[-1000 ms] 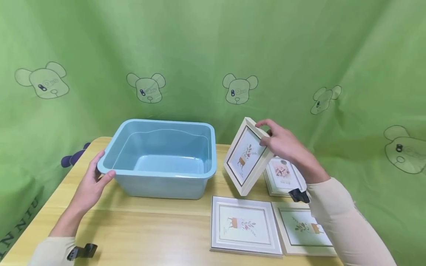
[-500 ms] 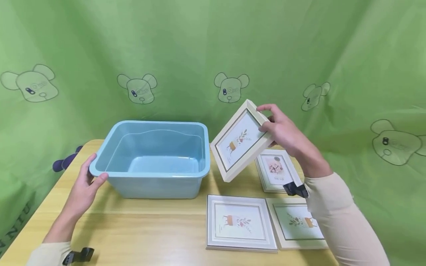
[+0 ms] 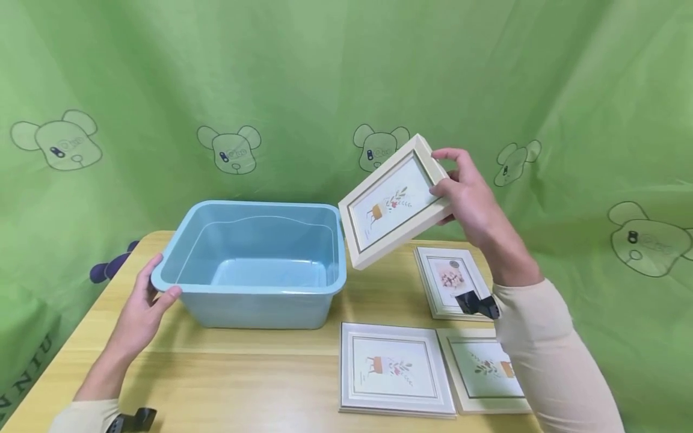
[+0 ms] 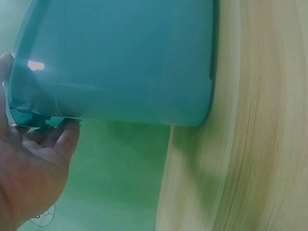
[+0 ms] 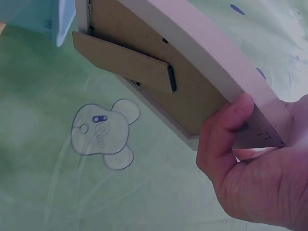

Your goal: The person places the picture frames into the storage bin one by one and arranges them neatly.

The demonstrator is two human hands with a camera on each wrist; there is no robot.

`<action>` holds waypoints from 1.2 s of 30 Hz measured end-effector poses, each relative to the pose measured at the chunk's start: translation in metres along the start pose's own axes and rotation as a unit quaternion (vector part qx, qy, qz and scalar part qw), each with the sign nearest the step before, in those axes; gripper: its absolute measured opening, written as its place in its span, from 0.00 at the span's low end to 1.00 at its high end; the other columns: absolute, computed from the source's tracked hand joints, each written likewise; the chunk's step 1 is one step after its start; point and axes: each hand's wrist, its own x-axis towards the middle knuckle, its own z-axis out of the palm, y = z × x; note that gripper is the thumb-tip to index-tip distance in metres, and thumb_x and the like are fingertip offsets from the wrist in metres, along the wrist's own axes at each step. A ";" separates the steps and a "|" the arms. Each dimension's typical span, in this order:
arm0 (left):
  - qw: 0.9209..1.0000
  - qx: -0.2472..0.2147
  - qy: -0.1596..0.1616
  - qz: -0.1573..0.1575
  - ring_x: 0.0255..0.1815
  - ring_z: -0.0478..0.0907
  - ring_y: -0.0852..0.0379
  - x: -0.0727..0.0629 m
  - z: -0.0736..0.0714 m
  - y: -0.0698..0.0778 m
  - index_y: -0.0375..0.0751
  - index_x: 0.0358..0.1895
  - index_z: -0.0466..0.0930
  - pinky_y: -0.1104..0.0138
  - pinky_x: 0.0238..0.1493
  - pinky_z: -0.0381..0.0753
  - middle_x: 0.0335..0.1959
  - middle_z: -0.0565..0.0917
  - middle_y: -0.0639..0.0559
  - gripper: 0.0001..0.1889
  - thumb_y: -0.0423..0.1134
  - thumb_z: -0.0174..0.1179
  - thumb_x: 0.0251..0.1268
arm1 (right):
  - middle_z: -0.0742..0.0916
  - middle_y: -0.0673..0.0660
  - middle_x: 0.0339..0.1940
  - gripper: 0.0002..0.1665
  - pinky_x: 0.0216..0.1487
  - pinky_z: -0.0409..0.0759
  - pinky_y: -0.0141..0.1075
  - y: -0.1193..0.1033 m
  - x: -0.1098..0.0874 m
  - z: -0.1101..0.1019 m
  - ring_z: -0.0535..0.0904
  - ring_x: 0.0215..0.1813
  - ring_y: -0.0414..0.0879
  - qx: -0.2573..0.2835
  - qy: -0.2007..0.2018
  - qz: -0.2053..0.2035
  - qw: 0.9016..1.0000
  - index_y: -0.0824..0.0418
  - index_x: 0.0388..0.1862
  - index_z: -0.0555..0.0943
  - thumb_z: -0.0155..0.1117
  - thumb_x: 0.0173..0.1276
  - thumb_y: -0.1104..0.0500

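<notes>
My right hand [image 3: 473, 195] grips a cream picture frame [image 3: 352, 210] by its right end, tilted in the air just right of the blue plastic tub [image 3: 260, 310]. A plant drawing shows on the front of the held frame. From behind, the right wrist view shows its brown backing [image 5: 192, 96] and a stand flap [image 5: 130, 62] sticking out. My left hand [image 3: 138, 310] holds the tub's near left corner, thumb over the rim and fingers around the outside. Nothing lies inside the tub.
A silver-white picture frame [image 3: 346, 367] lies flat at the table's front, beside a cream picture frame [image 3: 457, 385] partly under my right sleeve. Behind them lies a white frame with a pink flower picture [image 3: 449, 276]. A green curtain [image 3: 303, 72] hangs behind the wooden table [image 3: 227, 379].
My right hand has raised the picture frame and turned it from steep toward flatter, its lower left corner now close to the tub's right rim. My left hand keeps its hold on the tub.
</notes>
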 end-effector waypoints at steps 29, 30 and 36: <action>1.000 0.008 0.003 -0.005 0.73 0.51 0.27 0.000 0.000 0.001 0.53 0.79 0.36 0.90 0.53 0.63 0.77 0.48 0.31 0.39 0.42 0.51 0.75 | 0.82 0.68 0.51 0.37 0.31 0.86 0.43 0.008 0.026 0.079 0.85 0.37 0.55 -0.024 -0.088 0.027 0.996 0.47 0.75 0.53 0.49 0.69 0.60; 1.000 0.008 0.003 -0.006 0.73 0.51 0.26 0.000 -0.001 0.001 0.53 0.79 0.36 0.90 0.54 0.63 0.77 0.48 0.31 0.39 0.42 0.51 0.75 | 0.81 0.67 0.52 0.37 0.31 0.86 0.43 0.008 0.027 0.080 0.85 0.37 0.55 -0.024 -0.088 0.026 0.995 0.47 0.75 0.53 0.49 0.69 0.60; 1.000 0.016 0.005 -0.014 0.73 0.52 0.27 0.002 -0.001 0.001 0.52 0.79 0.36 0.82 0.60 0.66 0.77 0.49 0.32 0.39 0.43 0.51 0.74 | 0.79 0.65 0.58 0.36 0.41 0.86 0.43 0.010 0.030 0.088 0.84 0.47 0.56 -0.023 -0.084 0.025 0.996 0.47 0.74 0.54 0.51 0.69 0.58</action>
